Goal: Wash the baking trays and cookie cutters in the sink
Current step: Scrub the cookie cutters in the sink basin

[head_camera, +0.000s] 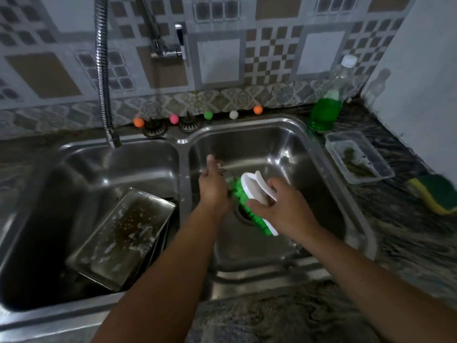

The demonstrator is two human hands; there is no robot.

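Over the right basin of the steel double sink, my right hand grips a white scrub brush with green bristles by its handle. My left hand holds a small metal piece against the bristles; it is blurred and mostly hidden, so I cannot tell its shape. A soapy, stained baking tray leans tilted in the left basin, with another tray edge showing under it.
A flexible faucet hose hangs over the left basin. On the right counter stand a bottle of green dish soap, a clear plastic container and a yellow-green sponge. Small coloured balls line the sink's back edge.
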